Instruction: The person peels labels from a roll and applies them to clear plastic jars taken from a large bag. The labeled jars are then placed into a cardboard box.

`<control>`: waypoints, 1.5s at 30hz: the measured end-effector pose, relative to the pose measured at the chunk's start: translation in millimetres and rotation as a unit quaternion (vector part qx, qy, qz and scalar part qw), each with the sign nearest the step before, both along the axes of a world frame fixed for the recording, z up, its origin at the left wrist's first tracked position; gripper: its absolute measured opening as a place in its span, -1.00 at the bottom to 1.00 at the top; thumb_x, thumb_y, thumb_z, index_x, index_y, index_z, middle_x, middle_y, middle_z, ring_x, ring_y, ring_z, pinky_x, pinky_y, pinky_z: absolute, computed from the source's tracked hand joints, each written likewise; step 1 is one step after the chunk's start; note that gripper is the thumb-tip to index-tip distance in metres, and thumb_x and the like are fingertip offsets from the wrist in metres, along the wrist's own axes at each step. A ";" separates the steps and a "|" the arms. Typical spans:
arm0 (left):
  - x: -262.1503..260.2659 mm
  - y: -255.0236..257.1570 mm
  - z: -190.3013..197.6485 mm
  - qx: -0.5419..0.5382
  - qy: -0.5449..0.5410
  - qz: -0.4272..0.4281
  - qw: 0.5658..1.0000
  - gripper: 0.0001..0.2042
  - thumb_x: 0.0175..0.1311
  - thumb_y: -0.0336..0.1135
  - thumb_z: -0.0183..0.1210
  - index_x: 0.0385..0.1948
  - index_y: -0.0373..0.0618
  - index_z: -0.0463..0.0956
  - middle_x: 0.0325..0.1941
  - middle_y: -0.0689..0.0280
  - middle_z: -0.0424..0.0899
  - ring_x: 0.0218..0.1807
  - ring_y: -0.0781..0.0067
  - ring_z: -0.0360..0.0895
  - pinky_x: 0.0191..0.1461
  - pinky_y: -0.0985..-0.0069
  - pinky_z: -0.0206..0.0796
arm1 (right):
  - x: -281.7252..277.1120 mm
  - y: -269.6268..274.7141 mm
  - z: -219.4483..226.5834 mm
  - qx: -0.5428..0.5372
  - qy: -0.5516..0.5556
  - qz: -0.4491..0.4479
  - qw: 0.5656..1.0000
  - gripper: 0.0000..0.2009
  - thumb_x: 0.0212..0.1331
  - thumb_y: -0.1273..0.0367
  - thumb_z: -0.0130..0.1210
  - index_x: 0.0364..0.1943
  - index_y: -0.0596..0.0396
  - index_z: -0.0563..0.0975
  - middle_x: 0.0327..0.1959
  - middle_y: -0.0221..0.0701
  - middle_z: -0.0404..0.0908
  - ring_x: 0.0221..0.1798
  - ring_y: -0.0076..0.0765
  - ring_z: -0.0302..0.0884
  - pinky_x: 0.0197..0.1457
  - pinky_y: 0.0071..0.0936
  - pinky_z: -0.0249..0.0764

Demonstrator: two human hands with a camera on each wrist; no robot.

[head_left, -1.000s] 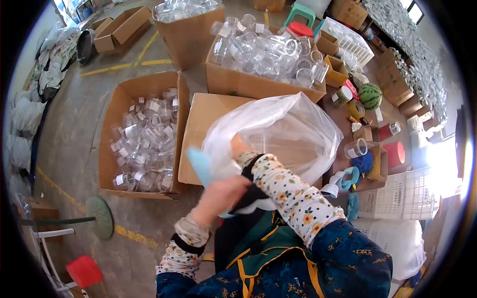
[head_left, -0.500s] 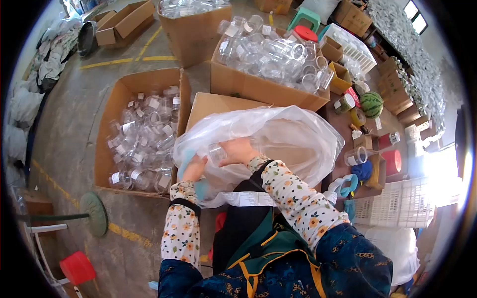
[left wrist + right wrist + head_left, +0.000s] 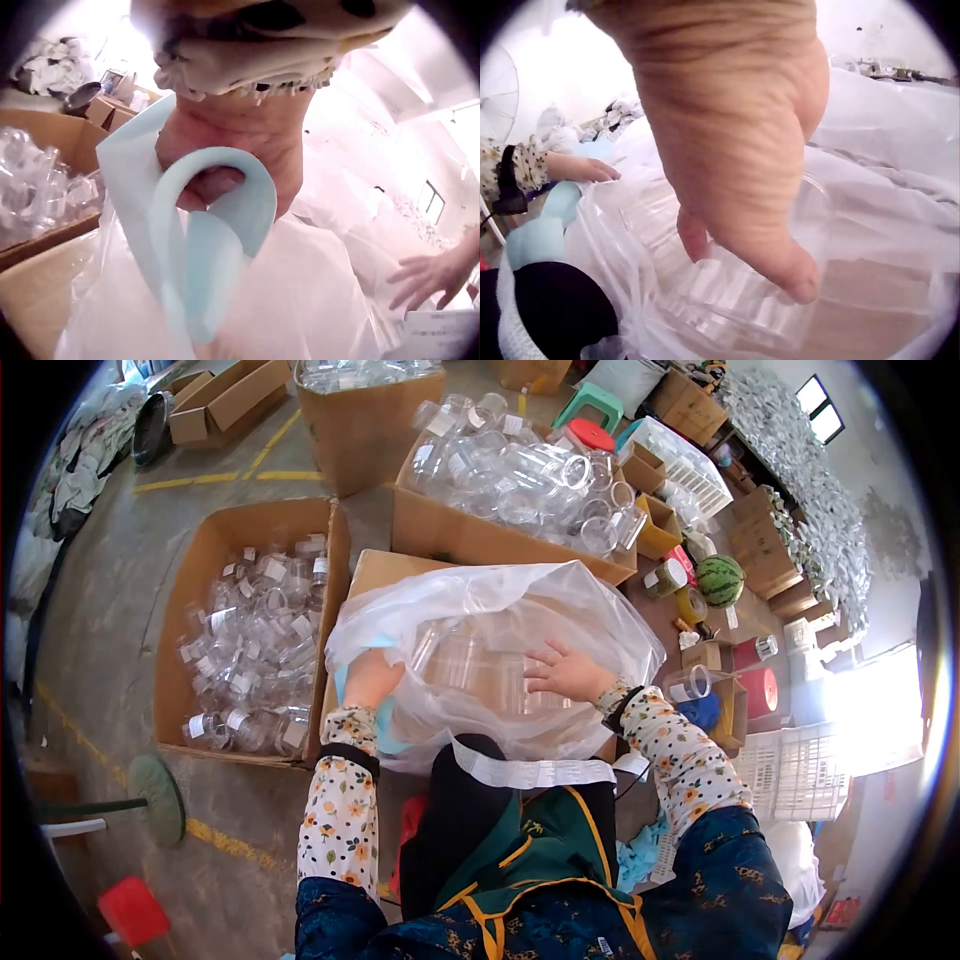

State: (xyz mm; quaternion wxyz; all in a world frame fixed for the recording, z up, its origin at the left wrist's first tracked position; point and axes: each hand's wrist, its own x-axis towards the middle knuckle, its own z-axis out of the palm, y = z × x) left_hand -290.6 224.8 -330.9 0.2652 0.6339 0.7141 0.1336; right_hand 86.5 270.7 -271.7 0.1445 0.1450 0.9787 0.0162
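Note:
A translucent plastic bag (image 3: 460, 582) lies spread open over a cardboard box (image 3: 375, 565) in front of me. Clear plastic containers (image 3: 458, 658) show inside it. My left hand (image 3: 372, 678) rests at the bag's left side, beside a light blue strip (image 3: 135, 202) that curls into a loop below the wrist. In the right wrist view, the left fingers lie nearly straight over the bag's edge. My right hand (image 3: 570, 672) hovers above the bag opening, fingers spread and nothing in them. Right below it in the right wrist view is a clear container (image 3: 742, 300).
On the left stands a carton (image 3: 340, 550) of clear labelled jars; another jar-filled carton (image 3: 450, 530) is behind the bag. A watermelon (image 3: 719, 581) and small boxes sit to the right. White crates (image 3: 800, 770) and a green round base (image 3: 157, 800) flank me.
The right hand has released a clear container inside the bag and moved right, fingers spreading. The left hand, earlier near the right wrist, has moved left to the bag's edge. The bag opening looks wider.

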 end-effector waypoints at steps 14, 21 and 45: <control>58.2 -18.6 -15.9 -0.178 -0.117 -0.101 0.972 -0.33 -0.28 -0.08 0.39 -0.03 -0.24 0.47 0.08 0.01 0.50 0.13 0.10 0.43 0.16 0.29 0.28 | 86.4 -47.7 -108.5 -0.018 0.283 -0.527 0.801 -0.44 -0.10 0.30 0.17 0.11 0.00 0.35 0.27 -0.08 0.19 0.35 0.06 0.06 0.36 -0.04 0.04; 49.1 -46.1 -110.6 -0.172 0.085 -0.291 0.937 -0.68 0.04 -0.37 0.11 -0.14 -0.28 0.52 -0.16 -0.08 0.60 -0.09 -0.02 0.55 0.00 0.24 0.36 | 50.5 -60.1 -98.7 -0.101 0.278 -0.487 0.822 -0.30 -0.18 0.29 0.25 0.19 0.01 0.29 0.24 0.02 0.18 0.30 0.13 0.10 0.28 -0.07 0.19; 163.2 -163.8 181.3 0.289 -0.270 -0.138 0.908 -0.82 0.21 -0.50 0.01 -0.16 -0.18 0.32 -0.35 0.01 0.48 -0.28 0.00 0.52 -0.27 0.29 0.36 | -42.2 -181.5 132.2 -0.413 0.505 -0.301 0.696 -0.34 0.03 0.30 0.23 0.26 0.05 0.21 0.04 -0.13 0.39 0.10 -0.18 0.36 0.15 -0.32 0.31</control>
